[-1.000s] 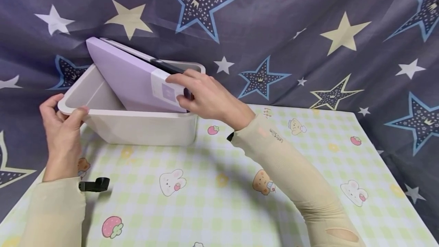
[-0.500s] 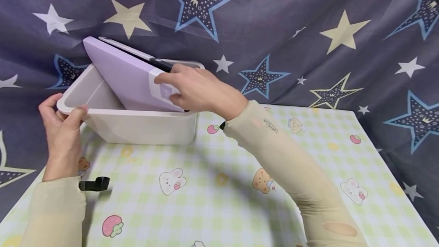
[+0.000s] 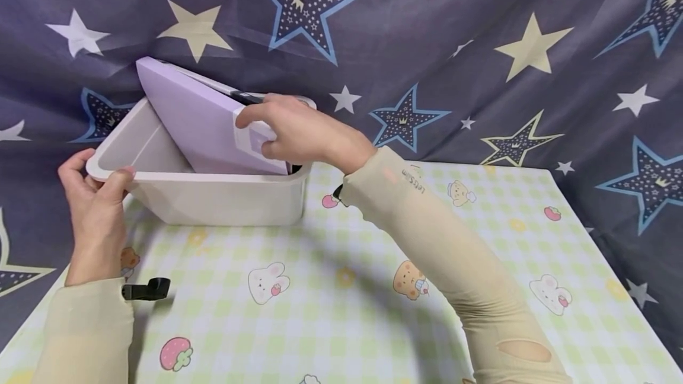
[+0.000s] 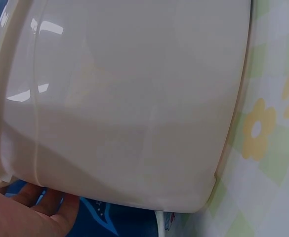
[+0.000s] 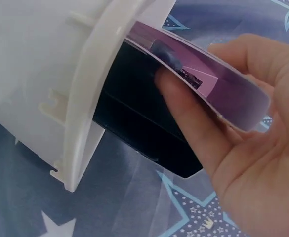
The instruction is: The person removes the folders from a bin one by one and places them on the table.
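Note:
In the head view a lilac file folder (image 3: 192,117) with a white label stands tilted in a white plastic bin (image 3: 224,200), its upper left corner rising above the rim. My right hand (image 3: 304,132) grips the folder's right end, fingers over the label. From the right wrist, the folder (image 5: 238,96) shows a gap along its edge, and one finger (image 5: 188,116) lies between it and a flat dark item (image 5: 139,106). My left hand (image 3: 98,212) holds the bin's left rim, thumb on top. Its fingers (image 4: 50,202) reach under the rim in the left wrist view.
The bin stands at the back left of a table (image 3: 331,325) with a green checked cloth. A dark curtain (image 3: 405,28) printed with stars hangs right behind it. Small black mounts (image 3: 146,289) sit at the wrists.
My right hand has slid a little to the left along the folder's end. The folder's upper corner shifted slightly left, then back right. My left hand keeps its hold on the bin.

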Demonstrator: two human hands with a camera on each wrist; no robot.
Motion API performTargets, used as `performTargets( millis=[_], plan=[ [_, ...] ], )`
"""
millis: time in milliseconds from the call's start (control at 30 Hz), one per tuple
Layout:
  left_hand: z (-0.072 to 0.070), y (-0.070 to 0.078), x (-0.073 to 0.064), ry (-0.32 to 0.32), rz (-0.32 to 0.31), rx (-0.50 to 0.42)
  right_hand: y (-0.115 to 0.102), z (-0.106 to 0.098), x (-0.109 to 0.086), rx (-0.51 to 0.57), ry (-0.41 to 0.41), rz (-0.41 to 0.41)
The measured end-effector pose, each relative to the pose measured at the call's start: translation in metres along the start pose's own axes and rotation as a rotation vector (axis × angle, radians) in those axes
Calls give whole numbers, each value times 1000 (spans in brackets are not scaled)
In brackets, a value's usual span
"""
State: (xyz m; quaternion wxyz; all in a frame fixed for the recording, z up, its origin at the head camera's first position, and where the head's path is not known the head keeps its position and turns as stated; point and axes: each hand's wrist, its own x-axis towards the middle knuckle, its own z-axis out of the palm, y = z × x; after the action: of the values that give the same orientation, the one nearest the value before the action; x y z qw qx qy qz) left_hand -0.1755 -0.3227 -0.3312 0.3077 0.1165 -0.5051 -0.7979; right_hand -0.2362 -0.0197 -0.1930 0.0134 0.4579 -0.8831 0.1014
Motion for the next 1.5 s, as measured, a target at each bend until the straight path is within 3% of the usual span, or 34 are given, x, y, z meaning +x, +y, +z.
performTargets(
  millis=[400,667,867,1200,1500],
  plan=[
    [-2,-3,-1,-10,25,-29,11,-12,-7,88,41,25],
    [-4,-2,0,3,16,-44,5,-24,3,15,-104,21],
    [-3,-3,0,-12,29,-44,2,-28,7,18,-119,42],
    [-3,-3,1,-9,24,-56,9,-24,2,179,-75,78],
    [-3,-2,0,-9,26,-45,25,-27,-2,454,26,156]
  ],
)
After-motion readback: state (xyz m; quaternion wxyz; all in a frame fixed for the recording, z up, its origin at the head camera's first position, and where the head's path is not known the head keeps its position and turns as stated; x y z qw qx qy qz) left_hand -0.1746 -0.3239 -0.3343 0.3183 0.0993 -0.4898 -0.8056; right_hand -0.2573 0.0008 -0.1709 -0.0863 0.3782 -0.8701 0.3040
